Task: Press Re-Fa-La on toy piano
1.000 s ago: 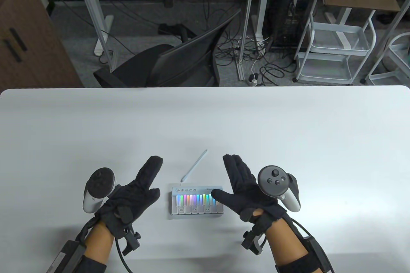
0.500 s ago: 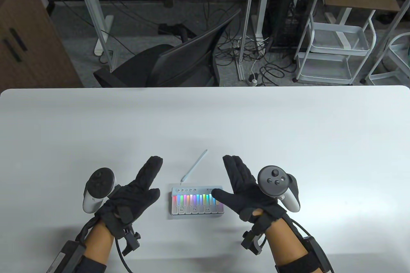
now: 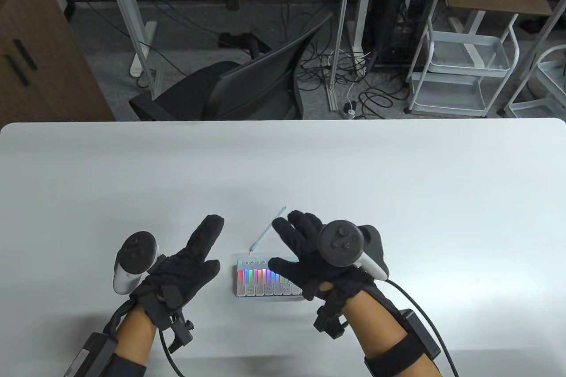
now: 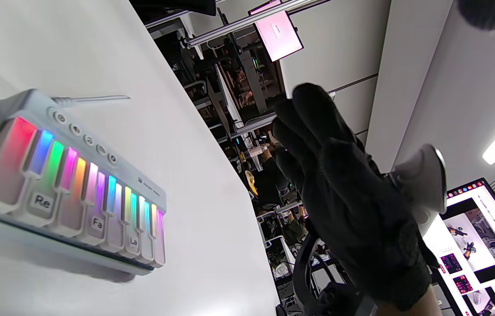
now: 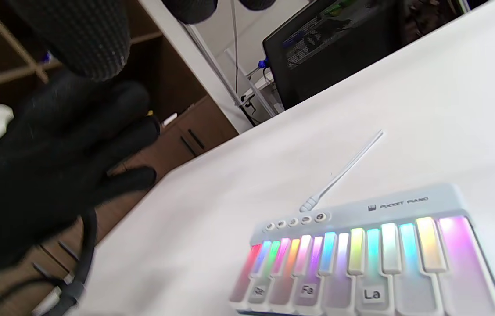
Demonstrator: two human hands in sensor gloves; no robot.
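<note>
A small white toy piano with rainbow-lit keys lies near the table's front edge; its keys labelled Re, Fa and La show in the left wrist view, and it also shows in the right wrist view. My right hand hovers above the piano's right half, fingers spread, touching no key, as the left wrist view shows. My left hand lies open on the table left of the piano, holding nothing.
A thin pale stylus-like cord runs from the piano's back edge toward the table's middle. The white table stretches wide behind and to both sides. A black chair stands beyond the far edge.
My right hand has moved left from beside the piano to above its right half, and its wrist has turned. The left hand and the piano have not moved.
</note>
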